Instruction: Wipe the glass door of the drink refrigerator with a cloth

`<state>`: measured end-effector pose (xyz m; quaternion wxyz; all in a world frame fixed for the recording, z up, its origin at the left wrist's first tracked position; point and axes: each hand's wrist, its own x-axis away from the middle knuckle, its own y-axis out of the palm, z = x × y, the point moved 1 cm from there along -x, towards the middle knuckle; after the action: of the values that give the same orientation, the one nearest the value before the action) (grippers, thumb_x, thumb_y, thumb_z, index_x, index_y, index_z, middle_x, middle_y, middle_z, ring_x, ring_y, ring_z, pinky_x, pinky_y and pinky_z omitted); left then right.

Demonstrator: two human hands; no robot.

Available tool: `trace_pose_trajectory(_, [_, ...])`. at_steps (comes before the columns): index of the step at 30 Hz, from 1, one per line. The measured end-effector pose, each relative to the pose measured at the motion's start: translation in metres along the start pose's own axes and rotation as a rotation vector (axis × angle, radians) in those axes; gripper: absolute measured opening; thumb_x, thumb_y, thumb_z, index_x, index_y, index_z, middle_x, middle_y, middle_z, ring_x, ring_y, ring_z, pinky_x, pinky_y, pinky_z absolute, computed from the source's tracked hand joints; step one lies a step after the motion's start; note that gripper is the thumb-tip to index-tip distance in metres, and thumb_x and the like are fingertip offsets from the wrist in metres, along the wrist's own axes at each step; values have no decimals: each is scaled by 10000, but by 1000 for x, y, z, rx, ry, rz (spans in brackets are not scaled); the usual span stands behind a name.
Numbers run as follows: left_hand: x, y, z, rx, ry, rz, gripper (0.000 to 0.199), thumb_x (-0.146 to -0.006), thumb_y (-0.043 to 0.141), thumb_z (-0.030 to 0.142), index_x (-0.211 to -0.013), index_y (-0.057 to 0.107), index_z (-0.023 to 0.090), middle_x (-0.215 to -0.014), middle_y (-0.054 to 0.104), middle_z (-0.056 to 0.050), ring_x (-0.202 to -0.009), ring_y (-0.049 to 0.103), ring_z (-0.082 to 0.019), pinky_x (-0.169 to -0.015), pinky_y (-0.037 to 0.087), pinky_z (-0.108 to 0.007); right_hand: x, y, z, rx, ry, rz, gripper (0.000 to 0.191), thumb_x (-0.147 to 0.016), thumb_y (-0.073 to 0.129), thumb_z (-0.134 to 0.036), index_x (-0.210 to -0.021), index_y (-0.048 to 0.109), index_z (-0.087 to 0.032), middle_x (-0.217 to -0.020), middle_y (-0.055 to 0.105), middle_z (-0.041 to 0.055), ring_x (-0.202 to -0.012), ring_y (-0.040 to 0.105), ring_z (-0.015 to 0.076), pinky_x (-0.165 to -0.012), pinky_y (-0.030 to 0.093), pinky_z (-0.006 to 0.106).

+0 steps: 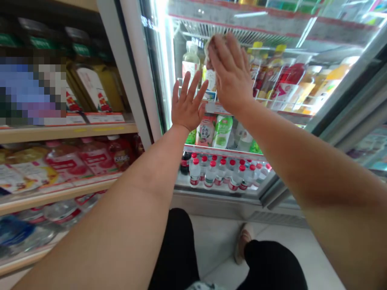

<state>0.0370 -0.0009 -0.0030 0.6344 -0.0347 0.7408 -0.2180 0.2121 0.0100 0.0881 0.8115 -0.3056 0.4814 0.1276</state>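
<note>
In the head view, my right hand (232, 76) presses a crumpled pale cloth (208, 50) flat against the glass door of a lit drinks cooler. Only the cloth's edge shows past my fingers; the rest is hidden under the palm. Lower and to the left, my left hand (188, 102) lies with fingers spread, seemingly on the same glass, holding nothing. Behind the door stand a white-capped bottle (190, 60), a red drink bottle (287, 80) and, one shelf down, a green-and-white bottle (223, 131).
Several small red-capped water bottles (211, 173) stand on the cooler's bottom shelf. A wooden rack (60, 135) with juice bottles is close on the left. To the right runs a grey door frame (341, 112). Below are a tiled floor (211, 237) and my legs.
</note>
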Motion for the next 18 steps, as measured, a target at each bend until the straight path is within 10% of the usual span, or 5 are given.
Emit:
trace_pose_trajectory(4, [-1, 0, 1, 6, -36, -48, 593, -1040, 350, 431, -1620, 351, 307, -1716, 194, 41, -1595, -42, -223, -1327, -44, -547, 10, -3, 2, -89, -142, -181, 497, -1072, 309, -265, -1559, 403, -264, -1673, 363, -47, -1577, 257, 216, -1313, 178, 556])
trace_pose_trajectory(9, [-2, 1, 1, -46, -42, -81, 651, -1009, 374, 400, -1643, 296, 275, -1722, 83, 78, -1594, -91, -184, -1330, -106, -496, 5, -32, 53, -10, 20, -38, 471, -1134, 303, -359, -1577, 403, -235, -1675, 365, 15, -1565, 266, 305, -1270, 167, 646])
trace_pose_trajectory(14, [-1, -3, 3, 73, -66, -66, 630, -1017, 345, 432, -1640, 253, 408, -1696, 75, 203, -1583, -111, -140, -1333, -132, -432, 71, -16, 57, -27, 121, 30, 454, -1126, 336, -333, -1530, 483, -185, -1651, 407, 58, -1578, 248, 253, -1286, 223, 532])
trace_pose_trajectory(18, [0, -3, 3, -9, -46, -80, 643, -1022, 336, 415, -1652, 265, 311, -1720, 70, 124, -1590, -106, -163, -1333, -119, -449, 119, -1, 37, -168, -120, -268, 424, -1107, 341, -248, -1493, 517, -264, -1622, 452, -1, -1565, 295, 203, -1301, 207, 560])
